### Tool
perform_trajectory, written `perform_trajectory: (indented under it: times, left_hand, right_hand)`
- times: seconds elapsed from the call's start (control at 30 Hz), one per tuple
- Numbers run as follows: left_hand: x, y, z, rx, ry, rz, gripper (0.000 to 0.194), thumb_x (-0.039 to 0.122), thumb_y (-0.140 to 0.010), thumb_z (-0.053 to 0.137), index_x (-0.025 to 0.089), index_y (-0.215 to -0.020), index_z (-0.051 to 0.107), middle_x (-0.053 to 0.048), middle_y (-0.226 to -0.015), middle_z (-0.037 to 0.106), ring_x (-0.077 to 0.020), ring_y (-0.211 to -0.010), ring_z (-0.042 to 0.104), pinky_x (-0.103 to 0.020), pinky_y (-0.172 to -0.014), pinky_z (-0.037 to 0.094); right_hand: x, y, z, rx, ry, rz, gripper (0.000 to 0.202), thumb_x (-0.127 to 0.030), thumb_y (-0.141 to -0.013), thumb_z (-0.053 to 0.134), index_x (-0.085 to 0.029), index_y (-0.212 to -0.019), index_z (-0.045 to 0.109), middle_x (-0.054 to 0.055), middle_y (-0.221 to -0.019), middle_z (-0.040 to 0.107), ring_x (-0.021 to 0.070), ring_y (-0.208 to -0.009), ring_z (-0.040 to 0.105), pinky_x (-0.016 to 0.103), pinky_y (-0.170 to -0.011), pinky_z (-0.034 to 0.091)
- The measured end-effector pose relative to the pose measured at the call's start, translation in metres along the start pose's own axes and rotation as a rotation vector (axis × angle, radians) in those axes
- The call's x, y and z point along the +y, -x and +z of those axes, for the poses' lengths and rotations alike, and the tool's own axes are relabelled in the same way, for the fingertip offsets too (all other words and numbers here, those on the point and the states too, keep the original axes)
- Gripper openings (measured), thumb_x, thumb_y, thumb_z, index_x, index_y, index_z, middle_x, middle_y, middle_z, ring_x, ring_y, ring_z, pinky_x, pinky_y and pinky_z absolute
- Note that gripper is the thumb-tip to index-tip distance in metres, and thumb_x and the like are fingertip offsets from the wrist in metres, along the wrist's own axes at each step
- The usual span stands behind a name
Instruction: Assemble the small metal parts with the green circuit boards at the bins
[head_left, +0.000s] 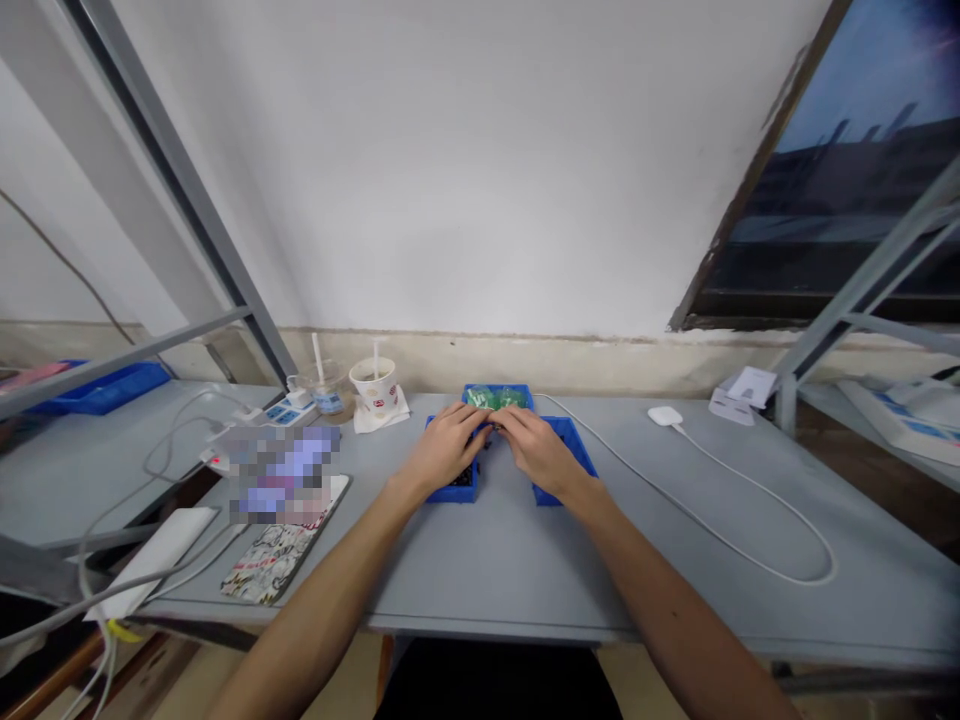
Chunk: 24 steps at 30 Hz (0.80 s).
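Observation:
My left hand (448,447) and my right hand (534,446) meet at the fingertips above the gap between several blue bins. Their fingers are bent and pinched around something too small to make out. Below my left hand is the left blue bin (454,494), with small dark pieces inside. The right blue bin (576,443) sits partly under my right hand, its contents mostly hidden. Behind the fingertips, the back blue bin (529,392) holds green items (495,397) in what looks like clear plastic.
Left on the grey desk (495,580) are a paper cup (375,390), a plastic cup (330,395), a power strip (291,408), cables and a patterned case (274,560). A white charger (664,416) with its looping cable and a small white box (739,397) lie right.

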<state>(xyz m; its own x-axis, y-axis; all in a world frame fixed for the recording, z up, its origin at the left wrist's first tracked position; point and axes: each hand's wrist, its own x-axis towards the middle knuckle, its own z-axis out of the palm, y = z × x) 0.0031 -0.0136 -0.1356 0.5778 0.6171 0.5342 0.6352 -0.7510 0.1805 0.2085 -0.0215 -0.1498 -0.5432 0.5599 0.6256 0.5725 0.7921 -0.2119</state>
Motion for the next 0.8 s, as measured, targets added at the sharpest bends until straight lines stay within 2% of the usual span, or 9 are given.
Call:
perform_trajectory:
  times: [0.13,0.4,0.5,0.67,0.8]
  left_hand:
    - [-0.0012,-0.0004,0.0016,-0.005,-0.016,0.013,0.024,0.028,-0.106,0.043,0.018,-0.106,0.065,-0.008,-0.103,0.068,-0.0238,-0.101,0.059,-0.039,-0.094,0.049]
    - [-0.0045,-0.0008,0.0031,0.002,-0.017,0.015,0.02,0.025,-0.104,0.046,0.019,-0.102,0.064,-0.007,-0.099,0.068,-0.0234,-0.098,0.06,-0.038,-0.091,0.049]
    - [-0.0039,-0.0006,0.0029,0.011,-0.006,0.011,0.02,0.025,-0.104,0.046,0.019,-0.101,0.064,-0.007,-0.098,0.068,-0.0232,-0.098,0.061,-0.038,-0.09,0.049]
    - [-0.0022,-0.0004,0.0016,0.039,0.021,-0.007,0.017,0.024,-0.102,0.049,0.02,-0.102,0.065,-0.007,-0.099,0.07,-0.0231,-0.099,0.062,-0.039,-0.091,0.049]
    - [-0.0006,-0.0005,0.0005,0.042,0.033,0.003,0.016,0.023,-0.102,0.049,0.02,-0.101,0.065,-0.006,-0.099,0.07,-0.0226,-0.099,0.062,-0.038,-0.092,0.049]
  right_hand:
    - [0.0003,0.0,0.0015,0.015,-0.003,0.005,0.044,-0.001,-0.095,0.04,-0.02,-0.132,0.057,0.01,-0.12,0.063,0.0241,-0.112,0.059,0.044,-0.102,0.05]
    - [-0.0017,0.0002,0.0006,0.026,-0.001,-0.018,0.041,-0.005,-0.099,0.04,-0.019,-0.133,0.057,0.011,-0.121,0.065,0.023,-0.114,0.059,0.041,-0.103,0.05]
    - [-0.0028,-0.0009,0.0003,0.031,0.038,0.015,0.037,-0.009,-0.102,0.04,-0.018,-0.132,0.059,0.011,-0.119,0.066,0.0234,-0.113,0.06,0.041,-0.102,0.05]
    - [-0.0039,-0.0028,-0.002,0.01,0.132,0.109,0.026,-0.022,-0.105,0.043,-0.016,-0.118,0.065,0.012,-0.11,0.07,0.0238,-0.101,0.064,0.038,-0.093,0.05]
    - [-0.004,-0.0029,-0.0036,-0.05,0.199,0.116,0.025,-0.022,-0.107,0.043,-0.016,-0.11,0.066,0.01,-0.103,0.07,0.0216,-0.094,0.063,0.033,-0.088,0.047]
